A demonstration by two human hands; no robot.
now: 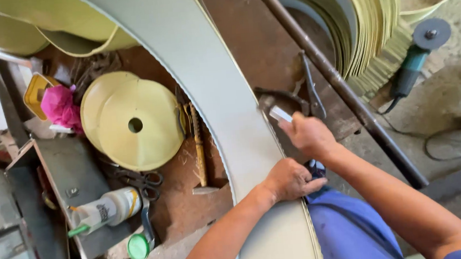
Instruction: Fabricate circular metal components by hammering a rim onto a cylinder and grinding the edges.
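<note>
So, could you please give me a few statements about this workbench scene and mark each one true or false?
1. The left hand presses on the curved grey metal sheet. True.
2. The right hand is empty. False: it holds a small pale tool at the sheet's edge.
3. An angle grinder lies on the floor on the right of the picture. True.
4. The yellow disc has no hole. False: it has a round hole at its centre.
5. A green cap lies near the white bottle. True.
</note>
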